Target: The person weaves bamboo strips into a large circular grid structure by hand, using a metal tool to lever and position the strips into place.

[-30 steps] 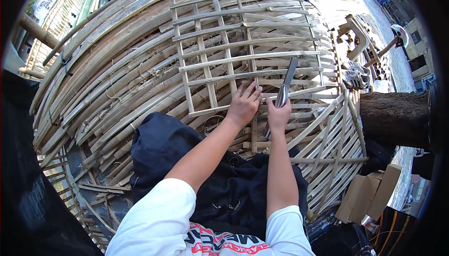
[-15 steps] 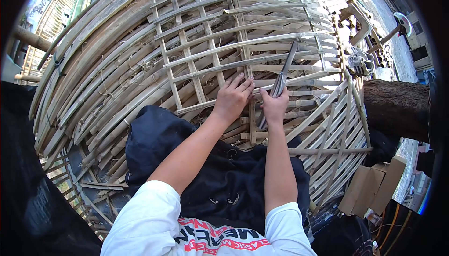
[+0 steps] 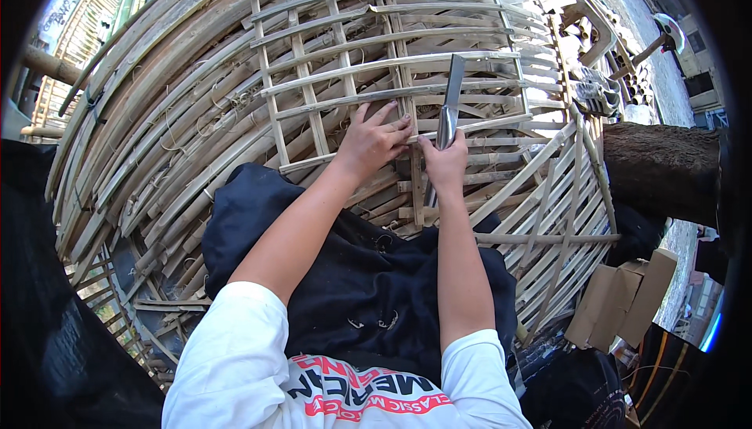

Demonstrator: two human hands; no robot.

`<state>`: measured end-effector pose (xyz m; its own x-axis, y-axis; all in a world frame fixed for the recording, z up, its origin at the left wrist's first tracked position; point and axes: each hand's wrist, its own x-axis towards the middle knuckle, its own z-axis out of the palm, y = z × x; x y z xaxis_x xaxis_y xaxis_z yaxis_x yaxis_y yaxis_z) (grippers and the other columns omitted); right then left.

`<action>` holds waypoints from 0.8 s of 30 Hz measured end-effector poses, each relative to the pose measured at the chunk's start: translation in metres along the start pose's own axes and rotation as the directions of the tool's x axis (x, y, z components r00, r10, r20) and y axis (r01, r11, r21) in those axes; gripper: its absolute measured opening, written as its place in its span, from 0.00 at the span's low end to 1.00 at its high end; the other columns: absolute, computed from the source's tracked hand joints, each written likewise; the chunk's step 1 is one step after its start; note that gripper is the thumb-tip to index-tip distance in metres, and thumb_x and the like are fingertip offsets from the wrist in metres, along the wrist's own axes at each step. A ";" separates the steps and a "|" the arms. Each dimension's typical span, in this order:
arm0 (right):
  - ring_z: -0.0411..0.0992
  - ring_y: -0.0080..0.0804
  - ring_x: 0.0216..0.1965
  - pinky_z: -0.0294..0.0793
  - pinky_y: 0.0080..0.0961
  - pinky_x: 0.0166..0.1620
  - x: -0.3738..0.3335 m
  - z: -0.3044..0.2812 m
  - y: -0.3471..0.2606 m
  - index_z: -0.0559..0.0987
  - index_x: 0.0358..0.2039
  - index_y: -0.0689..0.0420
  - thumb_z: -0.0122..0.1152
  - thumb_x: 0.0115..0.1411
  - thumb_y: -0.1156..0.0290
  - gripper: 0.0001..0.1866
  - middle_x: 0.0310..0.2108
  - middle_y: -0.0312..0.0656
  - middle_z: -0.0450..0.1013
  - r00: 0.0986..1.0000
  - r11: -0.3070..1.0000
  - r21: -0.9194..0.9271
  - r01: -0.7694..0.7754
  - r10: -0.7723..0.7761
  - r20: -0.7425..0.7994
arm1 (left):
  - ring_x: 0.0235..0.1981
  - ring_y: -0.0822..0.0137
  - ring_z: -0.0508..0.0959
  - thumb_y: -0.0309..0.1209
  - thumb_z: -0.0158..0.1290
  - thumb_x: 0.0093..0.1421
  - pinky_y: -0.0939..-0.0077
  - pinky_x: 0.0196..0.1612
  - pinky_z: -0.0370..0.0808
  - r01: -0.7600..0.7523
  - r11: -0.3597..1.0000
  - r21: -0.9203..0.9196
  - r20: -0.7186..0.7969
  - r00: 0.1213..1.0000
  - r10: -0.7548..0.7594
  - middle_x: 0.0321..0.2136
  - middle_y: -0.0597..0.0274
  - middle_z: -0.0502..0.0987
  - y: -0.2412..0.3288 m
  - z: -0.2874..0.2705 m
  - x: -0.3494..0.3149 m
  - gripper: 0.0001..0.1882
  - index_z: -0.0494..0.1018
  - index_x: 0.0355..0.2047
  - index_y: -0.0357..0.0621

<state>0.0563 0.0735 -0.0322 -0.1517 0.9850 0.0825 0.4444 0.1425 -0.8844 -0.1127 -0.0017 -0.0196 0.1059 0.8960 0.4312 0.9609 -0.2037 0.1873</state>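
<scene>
A lattice of split bamboo slats (image 3: 330, 61) lies before me on a heap of bamboo strips. My left hand (image 3: 371, 141) grips its near edge beside an upright slat (image 3: 417, 182), fingers bent over the crossing and the thumb hidden. My right hand (image 3: 446, 164) is closed round the shiny metal handle of a long knife (image 3: 453, 88). The knife's straight blade points away from me, over the lattice. Close to the right thumb, the lattice's nearest cross slat (image 3: 493, 123) runs off to the right.
Long curved bamboo strips (image 3: 141, 115) are piled at the left. Dark cloth (image 3: 352, 288) covers my lap. To the right are a thick log (image 3: 658, 170), an open cardboard box (image 3: 619, 304), a pair of sandals (image 3: 595, 96) and a hammer-like tool (image 3: 666, 37).
Both hands have shifted slightly left. The knife has swung more upright, its blade tip moving left and farther away. The lattice has moved slightly left and away too.
</scene>
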 end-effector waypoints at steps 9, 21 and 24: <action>0.72 0.33 0.24 0.73 0.33 0.33 -0.011 -0.005 -0.006 0.73 0.35 0.63 0.76 0.49 0.66 0.21 0.23 0.42 0.74 0.996 0.995 0.043 -0.088 0.086 0.034 | 0.56 0.61 0.72 0.36 0.68 0.47 0.60 0.59 0.65 -0.019 0.996 -0.082 0.038 0.999 0.022 0.48 0.72 0.80 -0.001 -0.012 0.002 0.23 0.81 0.47 0.55; 0.76 0.40 0.28 0.75 0.37 0.37 -0.010 -0.001 -0.002 0.73 0.35 0.63 0.76 0.48 0.68 0.21 0.26 0.46 0.76 0.977 0.976 0.053 -0.213 0.212 0.029 | 0.63 0.53 0.70 0.25 0.65 0.47 0.56 0.67 0.66 0.038 0.954 -0.298 0.135 0.991 0.003 0.59 0.61 0.74 -0.003 -0.006 -0.015 0.29 0.77 0.53 0.47; 0.77 0.39 0.28 0.75 0.36 0.36 -0.014 0.002 0.001 0.73 0.35 0.63 0.76 0.48 0.68 0.21 0.26 0.46 0.77 0.973 0.968 0.109 -0.228 0.224 0.047 | 0.64 0.54 0.69 0.25 0.65 0.48 0.56 0.66 0.66 0.059 0.946 -0.318 0.164 0.986 -0.007 0.59 0.60 0.74 -0.003 -0.008 -0.017 0.30 0.76 0.54 0.47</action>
<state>0.0573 0.0600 -0.0349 -0.0898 0.9861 -0.1396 0.3682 -0.0974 -0.9246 -0.1192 -0.0195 -0.0206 0.1398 0.9500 0.2792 0.8343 -0.2649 0.4834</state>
